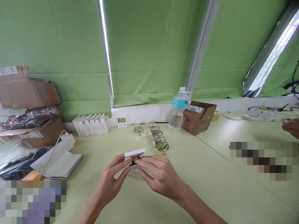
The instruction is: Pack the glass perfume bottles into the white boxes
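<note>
Between my two hands is a small white box [135, 152] with its flap raised at the back. My left hand [114, 175] is closed on the box's left side, thumb at the front and a fingertip at the opening. My right hand [161, 176] is closed on the right side, its fingers at the opening beside a round gold-coloured piece [136, 160] in the dark inside. Just beyond stands a row of round clear glass bottles [161, 145], with small gold-coloured pieces at the near end. One similar glass bottle [138, 129] stands apart to the left.
Several white boxes [91, 125] stand at the back left, near a small printed box [121, 121]. A water bottle [177, 113] and an open carton [198, 118] stand back right. Papers [63, 161] and stacked cartons [30, 93] fill the left. Another person's hand [291, 127] shows far right.
</note>
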Tool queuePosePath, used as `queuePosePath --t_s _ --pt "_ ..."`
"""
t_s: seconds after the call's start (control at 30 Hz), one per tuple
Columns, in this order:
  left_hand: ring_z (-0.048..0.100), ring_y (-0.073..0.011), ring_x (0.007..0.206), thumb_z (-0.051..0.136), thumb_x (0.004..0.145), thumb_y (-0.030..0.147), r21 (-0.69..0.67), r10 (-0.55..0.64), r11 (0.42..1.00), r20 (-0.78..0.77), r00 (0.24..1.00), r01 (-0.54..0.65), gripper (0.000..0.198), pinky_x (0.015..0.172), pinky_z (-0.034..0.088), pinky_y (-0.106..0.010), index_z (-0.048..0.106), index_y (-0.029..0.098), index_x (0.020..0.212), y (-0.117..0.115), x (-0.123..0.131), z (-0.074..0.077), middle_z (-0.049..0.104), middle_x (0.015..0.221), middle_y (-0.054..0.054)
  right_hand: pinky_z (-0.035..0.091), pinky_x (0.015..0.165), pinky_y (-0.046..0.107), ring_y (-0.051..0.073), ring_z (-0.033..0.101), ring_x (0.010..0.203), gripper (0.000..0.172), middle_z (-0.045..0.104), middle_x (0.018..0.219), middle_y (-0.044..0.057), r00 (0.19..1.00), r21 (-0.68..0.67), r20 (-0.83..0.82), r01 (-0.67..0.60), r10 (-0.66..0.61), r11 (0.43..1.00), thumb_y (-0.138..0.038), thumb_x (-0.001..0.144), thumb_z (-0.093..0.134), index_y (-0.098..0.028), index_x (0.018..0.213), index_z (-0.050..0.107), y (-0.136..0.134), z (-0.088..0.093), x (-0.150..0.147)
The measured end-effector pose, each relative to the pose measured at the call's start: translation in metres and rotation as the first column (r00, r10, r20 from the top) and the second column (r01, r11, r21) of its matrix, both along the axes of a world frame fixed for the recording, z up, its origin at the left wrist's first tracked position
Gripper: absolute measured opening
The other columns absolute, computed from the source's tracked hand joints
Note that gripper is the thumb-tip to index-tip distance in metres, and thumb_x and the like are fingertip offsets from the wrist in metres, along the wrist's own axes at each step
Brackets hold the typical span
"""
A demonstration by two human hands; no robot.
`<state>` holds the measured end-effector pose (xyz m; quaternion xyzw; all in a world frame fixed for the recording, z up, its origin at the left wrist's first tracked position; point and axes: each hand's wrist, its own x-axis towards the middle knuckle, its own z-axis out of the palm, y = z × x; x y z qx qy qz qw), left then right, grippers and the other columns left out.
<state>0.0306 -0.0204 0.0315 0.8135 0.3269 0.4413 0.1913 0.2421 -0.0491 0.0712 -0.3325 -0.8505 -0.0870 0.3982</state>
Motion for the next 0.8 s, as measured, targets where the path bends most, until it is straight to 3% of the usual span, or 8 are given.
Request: queuePosePath --t_s 0.17,0.27,0.37,0.53,0.8 --pt "0.064 -0.0195 0.103 0.055 0.091 0.030 -0.174 0.119 0.980 0.156 0.981 -0.091 0.016 0.089 0.051 -0.029 0.070 0.024 0.097 -0.004 0.007 0.001 0.067 0.109 -0.005 0.055 0.085 0.034 0.020 0.066 0.100 0.024 0.070 0.110 0.005 0.970 -0.098 -0.190 0.136 -0.152 0.986 -0.016 0.093 0.052 -0.023 0.115 0.059 0.006 -0.008 0.000" --pt "0.065 -0.0191 0.098 0.060 0.088 0.035 -0.352 0.192 0.933 0.313 0.930 -0.074 0.020 0.084 0.053 -0.029 0.058 0.024 0.104 -0.005 0.013 -0.002 0.068 0.104 -0.005 0.059 0.074 0.036 0.023 0.065 0.100 0.034 0.065 0.118 0.009 0.906 -0.308 -0.269 0.240 -0.327 0.920 -0.024 0.091 0.056 -0.022 0.124 0.051 0.010 -0.014 -0.001" --pt "0.065 -0.0197 0.100 0.061 0.087 0.040 -0.464 0.232 0.886 0.414 0.880 -0.016 0.029 0.081 0.053 -0.029 0.050 0.024 0.110 -0.004 0.018 -0.002 0.067 0.108 -0.005 0.061 0.071 0.033 0.021 0.066 0.099 0.048 0.062 0.125 0.008 0.909 -0.438 -0.261 0.189 -0.325 0.879 -0.025 0.093 0.052 -0.025 0.138 0.039 0.010 -0.013 0.000" --pt "0.066 -0.0202 0.098 0.056 0.088 0.042 -0.443 0.247 0.893 0.336 0.909 -0.079 0.026 0.086 0.052 -0.031 0.059 0.020 0.102 -0.002 0.021 0.003 0.068 0.110 -0.008 0.051 0.098 0.036 0.020 0.060 0.113 0.029 0.067 0.120 0.003 0.983 -0.305 -0.122 0.094 -0.137 0.948 -0.024 0.094 0.054 -0.025 0.123 0.061 0.006 -0.004 0.002" --pt "0.060 -0.0236 0.115 0.054 0.090 0.039 -0.306 0.186 0.946 0.238 0.953 -0.108 0.034 0.095 0.051 -0.036 0.062 0.027 0.121 -0.004 0.012 -0.001 0.063 0.128 -0.006 0.053 0.095 0.035 0.019 0.062 0.109 0.028 0.067 0.120 0.005 0.985 -0.209 -0.123 0.097 -0.124 0.973 -0.020 0.097 0.048 -0.024 0.120 0.065 0.015 -0.013 0.005"
